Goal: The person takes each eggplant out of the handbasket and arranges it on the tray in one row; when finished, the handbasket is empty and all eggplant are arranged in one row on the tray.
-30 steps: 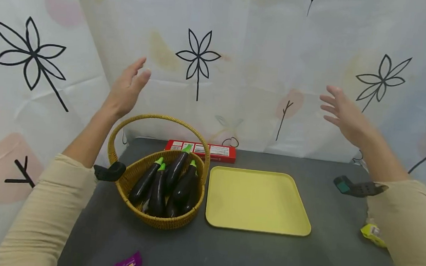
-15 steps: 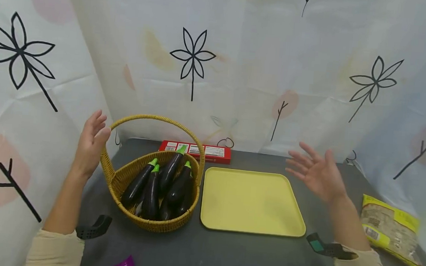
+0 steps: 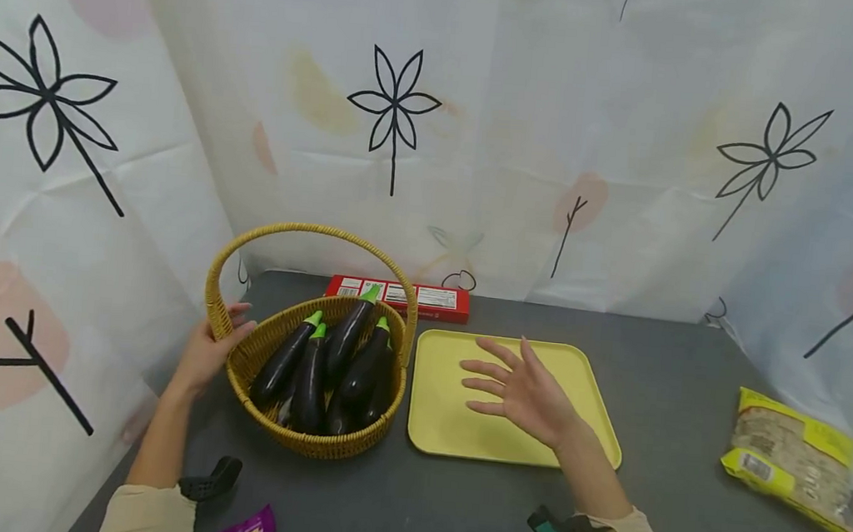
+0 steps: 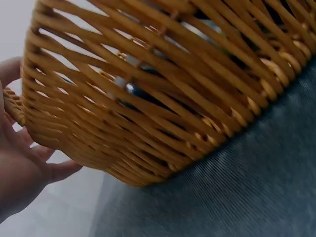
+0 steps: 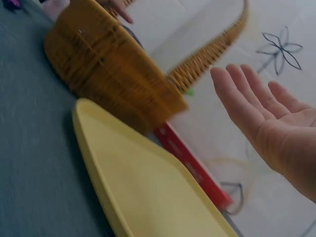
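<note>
A wicker basket (image 3: 322, 448) with a tall arched handle (image 3: 316, 229) stands left of centre on the grey table, holding several dark eggplants (image 3: 309, 386) with green stems. At its left side, by the foot of the handle, is my left hand (image 3: 203, 359), fingers spread and fairly straight. The left wrist view shows that hand (image 4: 22, 170) right at the woven wall (image 4: 123, 113). My right hand (image 3: 532, 401) hovers over the yellow tray (image 3: 428, 433), holding nothing. Its fingers (image 5: 242, 94) are extended towards the basket in the right wrist view.
Behind the basket lies a red box (image 3: 442, 302) along the back curtain. A yellow-and-clear bag (image 3: 794, 466) lies at the right. Near the front left is a small purple wrapped packet (image 3: 246, 529). A patterned curtain (image 3: 497, 138) encloses the table.
Both hands have come down from in front of the curtain. The left has moved to the basket's left side, the right leftward over the tray. Basket and tray stay in place.
</note>
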Tool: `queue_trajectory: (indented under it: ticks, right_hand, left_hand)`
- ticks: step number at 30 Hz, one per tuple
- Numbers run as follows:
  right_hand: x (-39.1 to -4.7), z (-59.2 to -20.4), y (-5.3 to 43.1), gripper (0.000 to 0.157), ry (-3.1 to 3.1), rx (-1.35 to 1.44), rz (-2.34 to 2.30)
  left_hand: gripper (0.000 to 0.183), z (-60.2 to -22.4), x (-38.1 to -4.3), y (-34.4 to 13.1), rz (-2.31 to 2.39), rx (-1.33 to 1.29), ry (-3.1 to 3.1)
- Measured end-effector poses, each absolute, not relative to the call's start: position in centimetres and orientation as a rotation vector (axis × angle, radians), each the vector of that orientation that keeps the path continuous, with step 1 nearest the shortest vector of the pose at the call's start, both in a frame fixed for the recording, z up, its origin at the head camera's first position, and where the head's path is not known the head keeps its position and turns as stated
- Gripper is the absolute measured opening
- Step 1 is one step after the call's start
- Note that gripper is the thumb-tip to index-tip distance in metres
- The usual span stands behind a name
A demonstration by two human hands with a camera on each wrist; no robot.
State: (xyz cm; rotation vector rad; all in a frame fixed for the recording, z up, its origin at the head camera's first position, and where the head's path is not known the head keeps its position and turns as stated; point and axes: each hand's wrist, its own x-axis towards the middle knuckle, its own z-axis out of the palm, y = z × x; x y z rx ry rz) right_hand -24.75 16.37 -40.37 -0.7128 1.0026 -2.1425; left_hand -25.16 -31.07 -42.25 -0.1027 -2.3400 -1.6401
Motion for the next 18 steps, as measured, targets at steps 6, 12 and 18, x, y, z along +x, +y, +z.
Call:
queue_trajectory:
  ticks: [6, 12, 18]
  right_hand:
    - [-24.8, -40.1, 11.2, 0.060, 1.006, -0.689, -2.098]
    - [-24.1, -39.3, 7.3, 0.060, 1.059, -0.687, -2.054]
    - [-23.3, -39.0, 4.0, 0.056, 1.128, -0.622, -2.001]
  left_hand:
    - [0.042, -43.3, -25.0, -31.2, -1.720, -0.181, -2.337]
    - [0.042, -44.3, -24.9, -31.2, -1.721, -0.181, -2.370]
    - [0.039, -44.9, -24.7, -31.3, -1.746, -0.162, -2.334]
